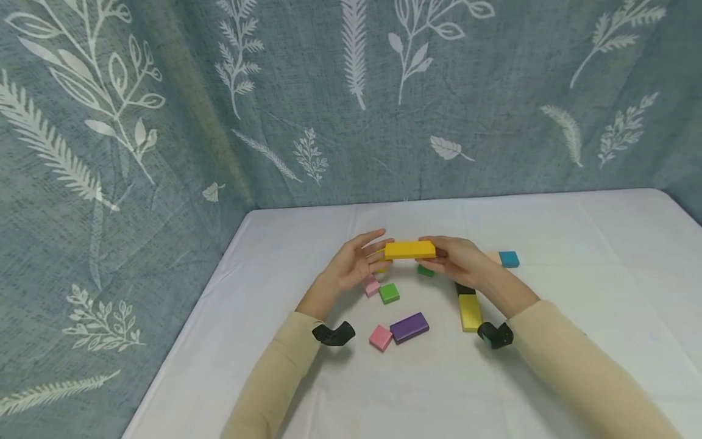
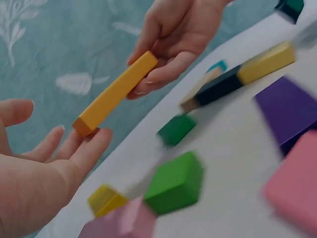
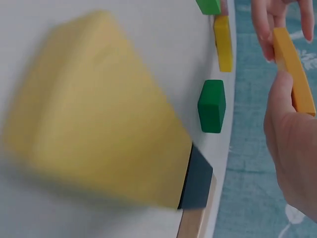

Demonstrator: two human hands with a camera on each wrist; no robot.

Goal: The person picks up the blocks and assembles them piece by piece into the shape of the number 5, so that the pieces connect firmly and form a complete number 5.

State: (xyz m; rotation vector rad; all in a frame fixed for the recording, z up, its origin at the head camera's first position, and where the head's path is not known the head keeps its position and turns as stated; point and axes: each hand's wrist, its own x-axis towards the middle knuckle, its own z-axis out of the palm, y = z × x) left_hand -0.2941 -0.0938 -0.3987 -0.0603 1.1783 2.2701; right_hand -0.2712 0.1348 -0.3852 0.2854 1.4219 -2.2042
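Observation:
A long orange-yellow block (image 1: 410, 250) is held up level above the table. My right hand (image 1: 457, 259) pinches its right end between thumb and fingers, as the left wrist view also shows. At the other end, my left hand (image 1: 353, 263) touches the block with its fingertips; the thumb stands apart and the fingers are loosely spread. Below the hands lie a light green block (image 1: 389, 293), a pale pink block (image 1: 371, 285) and a dark green block (image 3: 212, 106). A small yellow block (image 2: 106, 200) is partly hidden behind the left hand in the head view.
Nearer me, a pink block (image 1: 381, 338) touches a purple block (image 1: 409, 328). On the right a yellow block (image 1: 470, 313), a black block (image 1: 465, 289), a beige block (image 1: 494, 256) and a blue block (image 1: 509, 259) form a row, partly under my right forearm. Patterned curtain (image 1: 329, 122) surrounds the white table.

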